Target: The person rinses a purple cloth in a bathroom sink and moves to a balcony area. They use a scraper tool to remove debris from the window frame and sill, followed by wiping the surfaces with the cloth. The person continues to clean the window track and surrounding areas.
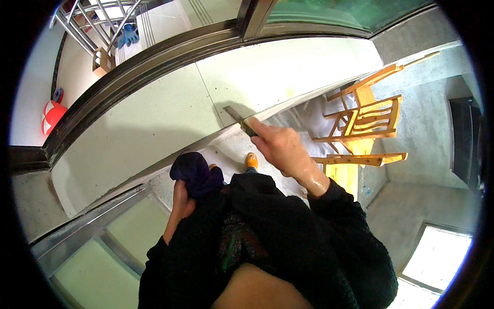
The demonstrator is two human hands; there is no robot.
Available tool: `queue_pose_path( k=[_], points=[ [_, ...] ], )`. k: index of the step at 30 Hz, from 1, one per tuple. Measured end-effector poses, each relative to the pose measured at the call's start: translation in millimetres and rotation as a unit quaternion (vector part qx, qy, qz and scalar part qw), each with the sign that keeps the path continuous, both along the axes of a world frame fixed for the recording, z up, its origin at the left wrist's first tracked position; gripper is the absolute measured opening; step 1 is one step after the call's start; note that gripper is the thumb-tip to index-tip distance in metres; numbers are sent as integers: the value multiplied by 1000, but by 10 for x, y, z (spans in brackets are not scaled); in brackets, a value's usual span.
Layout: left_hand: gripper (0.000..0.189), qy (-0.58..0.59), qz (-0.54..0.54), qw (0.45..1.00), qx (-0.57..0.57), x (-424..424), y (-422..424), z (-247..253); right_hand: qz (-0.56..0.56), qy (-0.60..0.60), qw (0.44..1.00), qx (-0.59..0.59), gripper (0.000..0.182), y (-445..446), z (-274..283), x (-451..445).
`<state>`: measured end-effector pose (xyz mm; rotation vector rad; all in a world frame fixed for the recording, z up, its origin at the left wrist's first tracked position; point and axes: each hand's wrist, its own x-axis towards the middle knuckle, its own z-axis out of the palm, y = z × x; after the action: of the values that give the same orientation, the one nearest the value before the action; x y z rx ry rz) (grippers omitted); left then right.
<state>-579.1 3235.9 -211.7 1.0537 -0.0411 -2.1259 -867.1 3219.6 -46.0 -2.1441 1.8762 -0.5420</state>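
My right hand (278, 145) grips the dark handle of a scraper-like tool (234, 114) with a flat, narrow grey blade. The blade points away over the front edge of a white tiled sill (170, 104), near a joint between two tiles; I cannot tell whether it touches the surface. My right wrist looks wet. Lower and to the left, my left hand (182, 201) holds a bunched dark purple cloth (196, 174) close to my body, in front of the sill's edge. The cloth hides part of that hand's fingers.
A dark window frame (154, 58) borders the far side of the sill. Wooden chairs (370, 123) stand close on the right. A door with pale panels (100, 266) is at lower left. Beyond the frame are a metal railing (96, 23), blue gloves (130, 34) and a red-and-white ball (54, 116).
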Motion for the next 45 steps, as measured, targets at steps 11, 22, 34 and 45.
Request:
queue_pose_path(
  k=[11,22,34,45],
  points=[
    [33,-5,23,999,-24,47,40,-98,-22,-29,999,4,42,-142,1,-10],
    [35,-11,21,999,-28,141,71,-75,-32,-18,999,-20,38,-496,49,27],
    [34,25,15,999,-25,166,50,-212,29,30,999,-28,39,-440,32,67],
    [35,22,19,999,-23,160,49,-116,18,-27,999,-3,41,-437,-13,124]
  ],
)
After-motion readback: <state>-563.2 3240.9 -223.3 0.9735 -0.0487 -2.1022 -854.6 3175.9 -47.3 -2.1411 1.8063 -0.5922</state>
